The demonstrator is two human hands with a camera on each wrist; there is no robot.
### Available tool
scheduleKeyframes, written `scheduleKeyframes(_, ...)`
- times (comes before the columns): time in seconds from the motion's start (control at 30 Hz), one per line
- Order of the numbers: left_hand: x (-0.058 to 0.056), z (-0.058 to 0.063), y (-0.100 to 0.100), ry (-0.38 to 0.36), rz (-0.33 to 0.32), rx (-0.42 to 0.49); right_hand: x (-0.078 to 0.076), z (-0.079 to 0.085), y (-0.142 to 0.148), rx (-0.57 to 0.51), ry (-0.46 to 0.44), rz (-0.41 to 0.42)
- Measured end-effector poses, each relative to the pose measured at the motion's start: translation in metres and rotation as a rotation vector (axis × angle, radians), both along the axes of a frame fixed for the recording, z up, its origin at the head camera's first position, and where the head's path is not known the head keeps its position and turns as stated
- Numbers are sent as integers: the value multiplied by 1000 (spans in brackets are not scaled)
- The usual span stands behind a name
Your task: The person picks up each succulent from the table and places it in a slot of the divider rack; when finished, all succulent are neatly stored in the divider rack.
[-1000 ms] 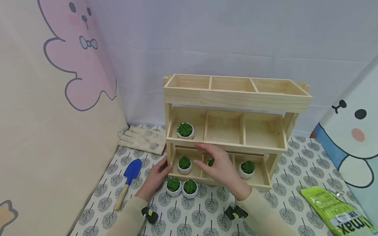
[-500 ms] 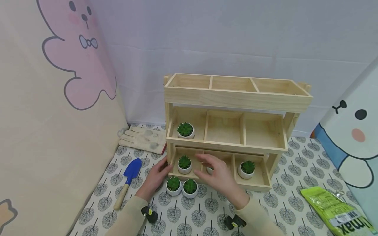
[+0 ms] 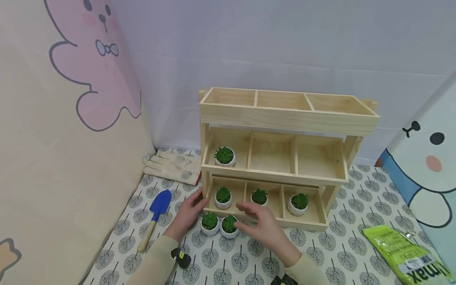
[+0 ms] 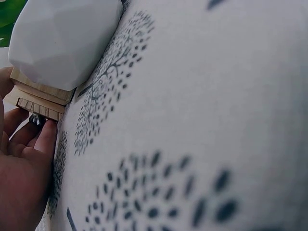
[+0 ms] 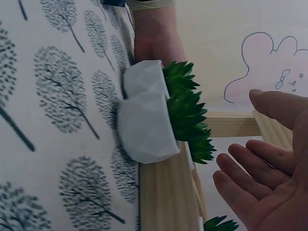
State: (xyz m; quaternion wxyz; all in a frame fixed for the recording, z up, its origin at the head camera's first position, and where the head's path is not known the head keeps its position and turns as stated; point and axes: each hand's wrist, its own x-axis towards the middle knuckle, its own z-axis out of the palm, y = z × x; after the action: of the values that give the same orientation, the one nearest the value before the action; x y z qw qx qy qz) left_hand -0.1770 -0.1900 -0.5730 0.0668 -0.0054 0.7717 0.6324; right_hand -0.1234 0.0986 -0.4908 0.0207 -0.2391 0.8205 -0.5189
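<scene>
My left hand (image 3: 188,213) holds the lower left corner of a three-tier wooden planter shelf (image 3: 288,120); in the left wrist view, thumb and fingers lie on either side of the wood. My right hand (image 3: 265,229) hovers with spread, loosely bent fingers just right of a potted succulent (image 3: 229,227) on the cloth, apart from it in the right wrist view. Another potted succulent (image 3: 209,223) stands touching it on the left. On the bottom tier, each compartment holds one succulent: left (image 3: 223,198), middle (image 3: 259,196), right (image 3: 297,204). A further succulent (image 3: 225,156) sits in the middle tier's left compartment.
A blue trowel (image 3: 160,202) with a wooden handle lies on the left, below a pair of work gloves (image 3: 172,168). To the right lies a green printed bag (image 3: 406,253). Tree-patterned cloth (image 3: 210,257) covers the table; printed fabric hangs around it.
My right hand has drawn back and down from the bottom tier's middle compartment, uncovering the succulent there, to beside the pots on the cloth. My left hand has stayed put.
</scene>
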Motion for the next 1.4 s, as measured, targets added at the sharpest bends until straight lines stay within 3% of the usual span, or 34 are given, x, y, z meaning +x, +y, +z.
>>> scheduleKeyframes(0.4,1,1,0,-9,-3,22,18,-23,-3,39,-66,-44)
scheduleKeyframes(0.77,1,0,0,-12,-4,10,17,-42,-11,27,-105,-71)
scheduleKeyframes(0.87,0,-1,0,-16,-1,3,17,-44,-13,25,-91,-81)
scheduleKeyframes(1.07,0,-1,-1,-12,-4,-5,20,-45,-19,132,-34,-123)
scheduleKeyframes(1.4,1,1,1,-2,-2,-2,19,-51,-27,202,-1,-115)
